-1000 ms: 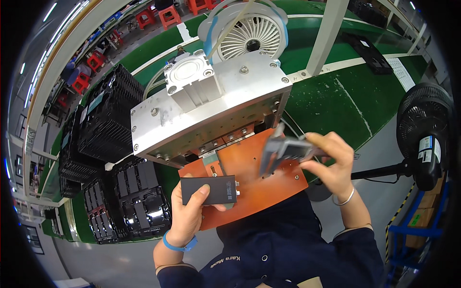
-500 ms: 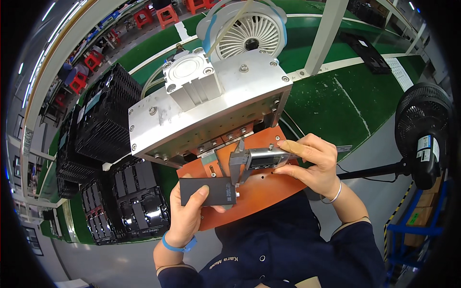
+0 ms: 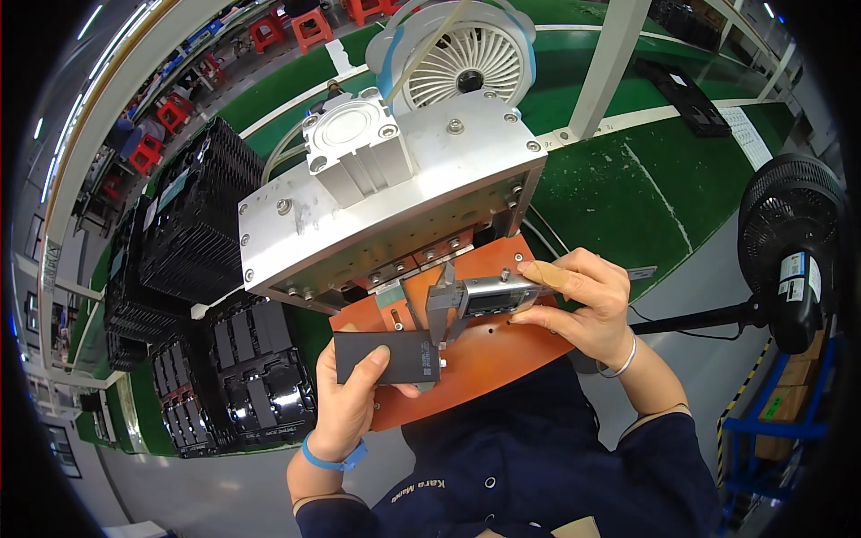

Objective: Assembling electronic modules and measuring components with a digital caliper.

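Note:
My left hand [image 3: 348, 399] is closed on a flat black rectangular battery pack [image 3: 405, 351], thumb on top and fingers beneath. Small printed marks run along the battery's right end. A digital caliper [image 3: 489, 303] is gripped in my right hand [image 3: 587, 300] between thumb and fingers; one finger has a tan covering. The caliper's jaws lie by the battery's upper right corner; whether they touch it I cannot tell. Both hands are over an orange plate [image 3: 502, 359] at the front of a metal press fixture [image 3: 448, 166].
Stacked black trays [image 3: 202, 211] rise at the left, with more black trays holding flat dark pieces [image 3: 260, 368] nearer me. A white fan [image 3: 471, 67] stands behind the fixture, and a black fan [image 3: 789, 242] is at the right. A frame post [image 3: 610, 72] rises from the green bench [image 3: 619, 206].

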The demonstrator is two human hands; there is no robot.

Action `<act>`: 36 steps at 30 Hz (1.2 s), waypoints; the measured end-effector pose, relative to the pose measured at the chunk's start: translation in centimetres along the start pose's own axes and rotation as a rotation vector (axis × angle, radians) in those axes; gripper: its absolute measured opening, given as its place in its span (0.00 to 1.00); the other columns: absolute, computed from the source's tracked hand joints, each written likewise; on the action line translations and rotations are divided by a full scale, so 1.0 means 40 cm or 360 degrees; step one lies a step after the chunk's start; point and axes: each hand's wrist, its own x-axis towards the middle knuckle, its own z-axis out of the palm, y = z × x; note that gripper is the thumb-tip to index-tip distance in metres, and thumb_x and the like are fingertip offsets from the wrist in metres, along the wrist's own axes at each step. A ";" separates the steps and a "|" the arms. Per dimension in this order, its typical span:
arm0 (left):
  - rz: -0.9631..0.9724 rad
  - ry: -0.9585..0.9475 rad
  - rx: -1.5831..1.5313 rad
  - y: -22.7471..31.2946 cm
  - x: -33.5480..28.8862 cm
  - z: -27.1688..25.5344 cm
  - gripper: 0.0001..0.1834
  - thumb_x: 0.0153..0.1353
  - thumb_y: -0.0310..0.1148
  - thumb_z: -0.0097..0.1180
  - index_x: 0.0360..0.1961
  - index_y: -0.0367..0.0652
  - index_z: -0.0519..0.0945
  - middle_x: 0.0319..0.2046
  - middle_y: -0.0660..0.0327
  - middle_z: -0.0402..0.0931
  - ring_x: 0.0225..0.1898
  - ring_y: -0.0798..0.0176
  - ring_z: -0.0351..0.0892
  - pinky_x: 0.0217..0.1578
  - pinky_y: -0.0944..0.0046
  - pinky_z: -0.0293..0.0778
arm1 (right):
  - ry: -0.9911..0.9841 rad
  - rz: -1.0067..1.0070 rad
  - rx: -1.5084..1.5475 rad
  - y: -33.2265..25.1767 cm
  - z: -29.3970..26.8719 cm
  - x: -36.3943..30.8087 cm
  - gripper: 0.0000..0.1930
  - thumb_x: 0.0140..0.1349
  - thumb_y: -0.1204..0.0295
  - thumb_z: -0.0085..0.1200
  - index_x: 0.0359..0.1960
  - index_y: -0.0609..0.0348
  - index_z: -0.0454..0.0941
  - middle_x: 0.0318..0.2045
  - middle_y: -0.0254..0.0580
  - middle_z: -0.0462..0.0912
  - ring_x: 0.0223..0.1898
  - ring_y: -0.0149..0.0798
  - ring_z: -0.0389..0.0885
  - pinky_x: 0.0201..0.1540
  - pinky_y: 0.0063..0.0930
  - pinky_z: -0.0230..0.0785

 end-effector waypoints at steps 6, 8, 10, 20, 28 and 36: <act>-0.0002 0.0028 -0.0044 -0.006 0.001 -0.003 0.06 0.67 0.27 0.51 0.34 0.38 0.69 0.34 0.44 0.82 0.27 0.55 0.85 0.30 0.61 0.83 | 0.0000 -0.0005 0.0047 -0.013 -0.008 -0.007 0.26 0.39 0.64 0.75 0.45 0.53 0.86 0.24 0.31 0.79 0.21 0.28 0.77 0.23 0.20 0.66; 0.0005 0.0033 -0.0057 -0.006 -0.001 -0.003 0.05 0.67 0.26 0.51 0.35 0.37 0.70 0.34 0.44 0.82 0.26 0.56 0.85 0.29 0.61 0.83 | -0.0010 -0.0019 0.0054 -0.016 -0.008 -0.009 0.26 0.39 0.64 0.75 0.45 0.53 0.86 0.24 0.31 0.79 0.22 0.28 0.77 0.23 0.20 0.67; 0.0002 0.0028 -0.0066 -0.006 -0.002 -0.004 0.04 0.67 0.26 0.51 0.35 0.37 0.70 0.34 0.45 0.82 0.26 0.56 0.85 0.29 0.61 0.83 | -0.0010 -0.0045 0.0060 -0.017 -0.005 -0.010 0.26 0.39 0.64 0.75 0.45 0.54 0.86 0.24 0.31 0.79 0.22 0.29 0.77 0.23 0.20 0.67; -0.0003 0.0036 -0.0061 -0.005 0.004 -0.002 0.04 0.67 0.26 0.51 0.36 0.37 0.70 0.35 0.44 0.82 0.27 0.56 0.85 0.29 0.61 0.83 | 0.0025 -0.0041 0.0078 -0.011 0.006 -0.011 0.26 0.39 0.64 0.75 0.45 0.54 0.86 0.24 0.31 0.79 0.21 0.29 0.77 0.23 0.21 0.68; -0.0057 0.0093 -0.0082 0.008 -0.010 -0.016 0.08 0.67 0.28 0.54 0.39 0.34 0.70 0.35 0.48 0.81 0.28 0.57 0.84 0.29 0.63 0.82 | -0.0106 0.0048 0.0055 -0.031 -0.002 0.013 0.25 0.40 0.63 0.75 0.44 0.54 0.86 0.24 0.33 0.78 0.22 0.32 0.75 0.23 0.23 0.66; 0.0969 0.1085 0.1503 0.077 -0.176 -0.329 0.14 0.60 0.15 0.55 0.47 0.32 0.82 0.44 0.49 0.82 0.38 0.62 0.86 0.38 0.68 0.79 | 0.0175 0.0748 -0.0045 0.130 -0.138 -0.091 0.26 0.50 0.76 0.67 0.54 0.65 0.78 0.35 0.29 0.73 0.35 0.24 0.69 0.38 0.16 0.61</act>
